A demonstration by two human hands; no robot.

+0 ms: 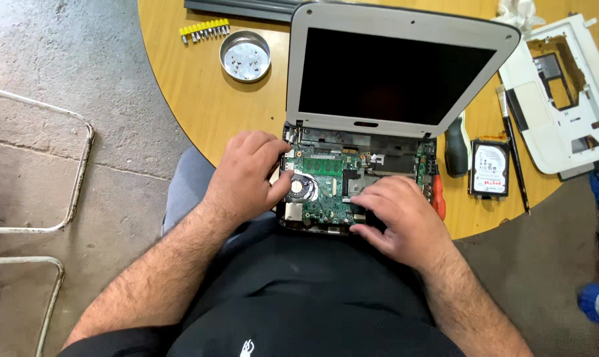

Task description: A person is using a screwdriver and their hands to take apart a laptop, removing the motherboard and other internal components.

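Both hands press flat on the bare motherboard (322,188) at the tabletop's (194,99) near edge, left hand (250,172) and right hand (399,218) gripping nothing, so I'd judge the half-overhanging laptop (392,73) could slip off.

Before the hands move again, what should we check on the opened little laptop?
1. Left hand steadying the laptop base at its left edge: ok.
2. Right hand on the green circuit board: ok.
3. Screen lid propped upright: ok.
4. Loose screws kept in the round metal dish: ok.
5. Screwdriver lying within reach: ok.
6. Any screws left under the fingers: cannot tell.
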